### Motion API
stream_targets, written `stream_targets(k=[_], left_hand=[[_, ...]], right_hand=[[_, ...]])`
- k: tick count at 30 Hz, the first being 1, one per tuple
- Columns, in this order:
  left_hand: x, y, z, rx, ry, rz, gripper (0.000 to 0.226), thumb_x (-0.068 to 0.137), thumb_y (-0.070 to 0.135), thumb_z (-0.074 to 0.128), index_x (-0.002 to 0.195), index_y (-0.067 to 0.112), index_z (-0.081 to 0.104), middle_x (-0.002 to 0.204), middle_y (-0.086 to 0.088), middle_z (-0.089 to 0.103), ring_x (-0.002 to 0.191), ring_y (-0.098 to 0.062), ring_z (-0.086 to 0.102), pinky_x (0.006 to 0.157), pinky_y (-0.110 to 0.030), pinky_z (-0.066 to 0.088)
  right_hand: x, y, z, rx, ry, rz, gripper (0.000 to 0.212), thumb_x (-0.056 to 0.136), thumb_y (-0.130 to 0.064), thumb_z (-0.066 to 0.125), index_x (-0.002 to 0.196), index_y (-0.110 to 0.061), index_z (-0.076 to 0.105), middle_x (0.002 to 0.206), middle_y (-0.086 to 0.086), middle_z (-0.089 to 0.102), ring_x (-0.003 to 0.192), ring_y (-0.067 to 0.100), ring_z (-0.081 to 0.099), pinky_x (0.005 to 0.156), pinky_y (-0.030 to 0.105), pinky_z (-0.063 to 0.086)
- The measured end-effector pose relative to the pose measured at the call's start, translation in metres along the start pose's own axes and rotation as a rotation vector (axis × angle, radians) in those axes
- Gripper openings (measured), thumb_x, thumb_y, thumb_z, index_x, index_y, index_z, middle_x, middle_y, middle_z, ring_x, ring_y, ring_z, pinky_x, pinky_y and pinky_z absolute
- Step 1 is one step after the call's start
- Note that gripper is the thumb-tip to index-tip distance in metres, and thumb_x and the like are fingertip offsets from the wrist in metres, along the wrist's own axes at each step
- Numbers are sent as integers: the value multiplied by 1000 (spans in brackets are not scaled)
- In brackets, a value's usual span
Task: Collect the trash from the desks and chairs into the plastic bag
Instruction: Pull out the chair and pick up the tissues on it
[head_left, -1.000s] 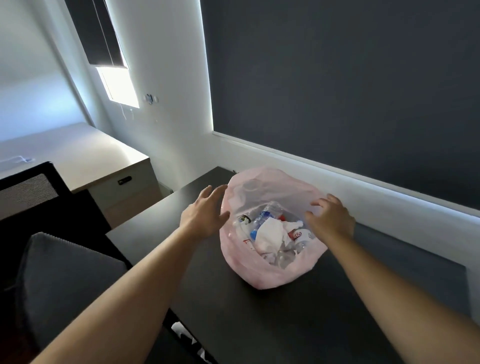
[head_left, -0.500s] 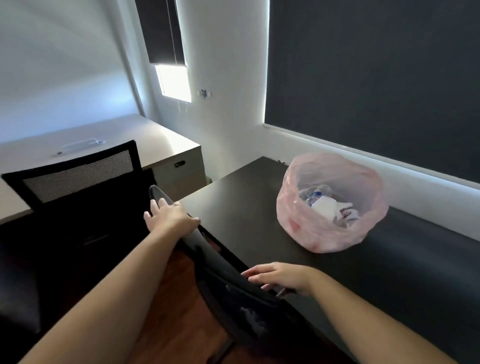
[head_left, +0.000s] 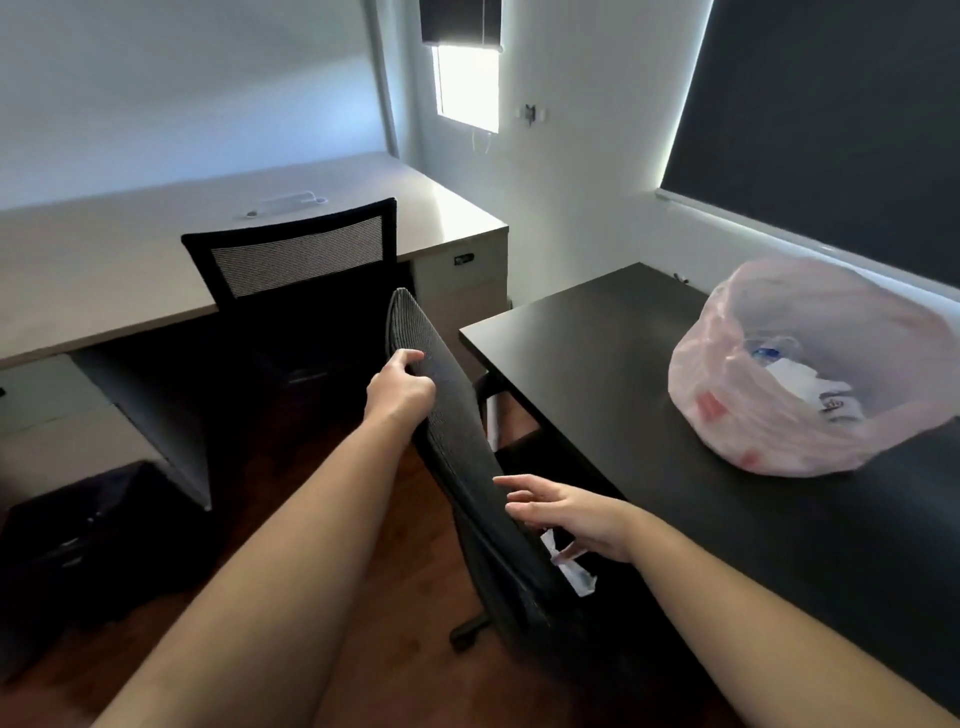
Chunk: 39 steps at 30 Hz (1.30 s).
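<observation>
Head camera: the left hand (head_left: 400, 387) curls round the top edge of the black chair back (head_left: 457, 441) near centre frame. At 5 o'clock the right hand (head_left: 571, 519) reaches over that back, fingers straight and apart, just above crumpled white paper (head_left: 571, 571) (contact unclear). The pink plastic bag (head_left: 737, 410), mouth open, sits on the black desk (head_left: 597, 374) at 3 o'clock.

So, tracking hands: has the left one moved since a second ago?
Yes. The left hand went from the bag, off the black desk, leftward to the chair back.
</observation>
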<state>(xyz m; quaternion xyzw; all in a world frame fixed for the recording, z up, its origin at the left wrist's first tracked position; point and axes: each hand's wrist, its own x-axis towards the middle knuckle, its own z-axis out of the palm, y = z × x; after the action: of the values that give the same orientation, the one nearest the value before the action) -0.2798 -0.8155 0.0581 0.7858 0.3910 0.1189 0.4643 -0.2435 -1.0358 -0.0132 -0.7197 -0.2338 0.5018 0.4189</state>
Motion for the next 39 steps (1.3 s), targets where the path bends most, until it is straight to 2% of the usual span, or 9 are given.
stream_targets(k=[5,10,16,19,22,25,28,32,39], left_hand=[[-1,-29,-51,-25,68,3,50,77,-1,43,112,31,61,106,-8,61,67,-18,57,53,-25,45],[-12,-64,-104,-41,122,-36,48,81,-4,46,115,26,63,82,-1,62,65,-15,54,56,-24,46],[-29,-83,-139,61,207,-21,42,82,-1,50,112,24,65,105,0,57,64,-2,48,40,-2,38],[-36,-84,-144,216,229,1,37,83,11,54,115,28,62,112,3,56,76,-4,52,63,-9,43],[-36,-79,-135,635,286,0,43,82,25,58,125,31,53,136,-4,43,121,-25,45,99,-38,37],[-35,-55,-90,802,319,128,52,81,27,60,131,27,48,149,-6,28,136,-29,29,108,-45,28],[-29,-45,-25,800,139,190,55,81,26,59,134,25,46,150,-4,27,135,-27,31,107,-44,31],[-25,-84,66,777,-184,-2,63,80,20,63,137,23,39,146,-4,27,130,-28,37,105,-42,39],[-31,-207,175,759,-496,-417,70,85,14,57,145,21,21,140,-12,29,122,-35,45,97,-43,45]], right_hand=[[29,-21,50,68,-85,-34,65,84,-31,68,138,-49,36,152,0,26,137,18,32,96,47,47],[59,-34,104,17,-132,-81,71,77,-30,75,134,-52,39,149,3,31,128,14,40,88,42,55],[70,-43,123,-8,-242,-98,55,84,-28,68,131,-46,47,138,-1,41,129,15,42,91,40,52],[73,-34,110,-56,-192,-109,35,86,-33,65,115,-50,57,133,-2,54,122,13,51,96,42,50],[72,-19,80,-115,-88,-64,27,90,-30,59,114,-40,62,121,2,63,111,14,57,87,32,50],[77,3,40,-183,-17,25,27,90,-26,59,117,-28,64,105,0,63,96,15,57,79,29,47],[89,31,8,-338,17,80,30,87,-25,63,117,-20,65,93,-2,63,83,12,59,68,21,44],[100,71,-17,-475,-51,135,36,85,-25,65,120,-18,61,119,3,64,107,18,61,85,22,46],[143,162,-1,-641,-17,258,72,75,-47,68,138,-36,35,149,2,25,129,27,40,102,38,43]])
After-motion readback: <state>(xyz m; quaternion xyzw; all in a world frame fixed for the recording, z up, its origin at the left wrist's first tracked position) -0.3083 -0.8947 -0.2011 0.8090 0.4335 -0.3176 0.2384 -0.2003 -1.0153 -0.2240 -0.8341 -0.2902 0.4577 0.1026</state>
